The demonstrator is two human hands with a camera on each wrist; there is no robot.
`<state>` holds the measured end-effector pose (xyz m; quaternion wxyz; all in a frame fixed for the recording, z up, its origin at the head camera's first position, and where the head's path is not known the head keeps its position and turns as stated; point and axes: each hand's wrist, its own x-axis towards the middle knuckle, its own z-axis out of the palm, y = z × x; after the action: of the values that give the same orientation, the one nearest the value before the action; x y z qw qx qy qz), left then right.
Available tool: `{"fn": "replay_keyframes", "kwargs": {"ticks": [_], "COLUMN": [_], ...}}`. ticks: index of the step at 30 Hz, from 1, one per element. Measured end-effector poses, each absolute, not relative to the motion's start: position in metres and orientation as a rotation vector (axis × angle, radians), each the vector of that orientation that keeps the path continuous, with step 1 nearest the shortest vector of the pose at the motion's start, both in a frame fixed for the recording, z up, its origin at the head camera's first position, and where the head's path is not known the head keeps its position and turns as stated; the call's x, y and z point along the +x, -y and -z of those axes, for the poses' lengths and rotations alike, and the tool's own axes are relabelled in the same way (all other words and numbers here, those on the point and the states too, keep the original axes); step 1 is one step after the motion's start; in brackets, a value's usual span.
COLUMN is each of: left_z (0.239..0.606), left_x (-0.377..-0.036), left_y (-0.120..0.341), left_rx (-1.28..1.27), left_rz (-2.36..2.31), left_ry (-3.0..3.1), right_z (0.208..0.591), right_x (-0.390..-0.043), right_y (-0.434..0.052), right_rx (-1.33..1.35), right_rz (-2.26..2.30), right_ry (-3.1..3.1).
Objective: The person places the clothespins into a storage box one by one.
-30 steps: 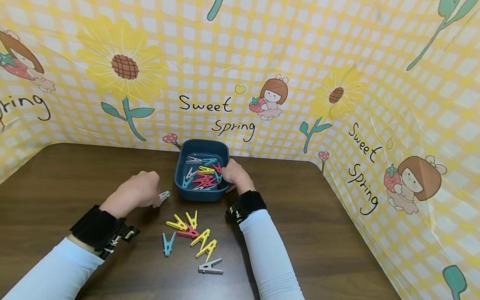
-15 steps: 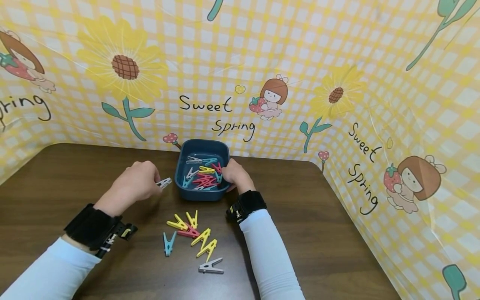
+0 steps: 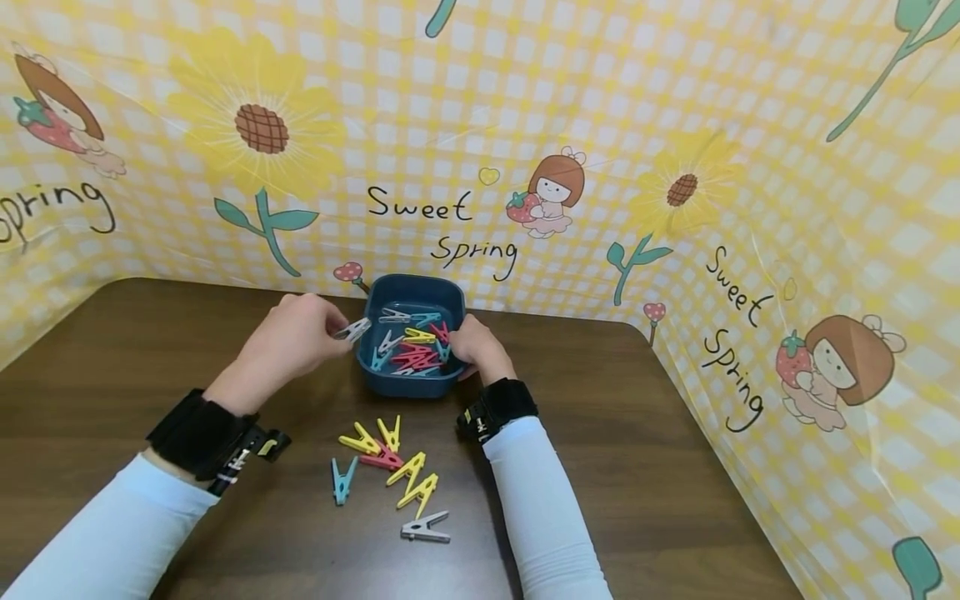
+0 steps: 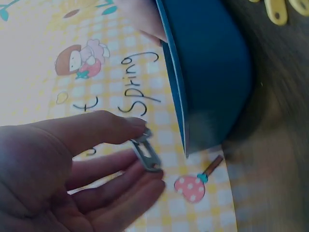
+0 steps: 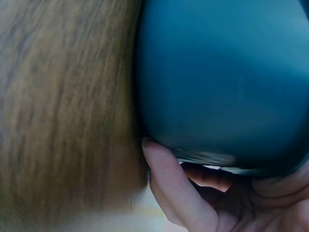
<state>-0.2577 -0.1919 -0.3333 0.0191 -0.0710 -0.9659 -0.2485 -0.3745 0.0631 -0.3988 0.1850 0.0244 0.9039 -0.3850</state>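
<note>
Between thumb and fingers, my left hand (image 3: 294,337) pinches a grey clothespin (image 3: 352,330) at the left rim of a dark blue bin (image 3: 411,388). The left wrist view shows this clothespin (image 4: 147,153) beside the bin's wall (image 4: 212,72). My right hand (image 3: 480,346) grips the bin's right side, its thumb at the rim; in the right wrist view its fingers (image 5: 174,181) lie against the outer wall. Inside the bin are several clothespins in red, blue, grey and yellow, including a yellow one (image 3: 419,336).
In front of the bin lie several loose clothespins: yellow ones (image 3: 406,470), a red one (image 3: 384,456), a blue one (image 3: 343,481) and a grey one (image 3: 426,527). A yellow checked cloth (image 3: 420,125) hangs behind the brown table (image 3: 615,467).
My left hand has lifted the grey clothespin from the table and carried it up and right to the bin's rim. The right hand keeps its grip on the bin. The head view shifted slightly.
</note>
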Motion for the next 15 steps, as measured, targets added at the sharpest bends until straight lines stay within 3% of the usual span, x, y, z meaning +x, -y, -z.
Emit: {"fn": "replay_keyframes", "kwargs": {"ticks": [15], "left_z": [0.337], "left_x": [-0.339], "left_y": [0.158], "left_rx": [-0.448], "left_rz": [0.397], "left_ry": [2.975], "right_z": [0.409], "right_x": [-0.391], "right_y": [-0.063], "right_rx": [0.133], "right_rz": [1.063], "right_ry": [-2.547]}}
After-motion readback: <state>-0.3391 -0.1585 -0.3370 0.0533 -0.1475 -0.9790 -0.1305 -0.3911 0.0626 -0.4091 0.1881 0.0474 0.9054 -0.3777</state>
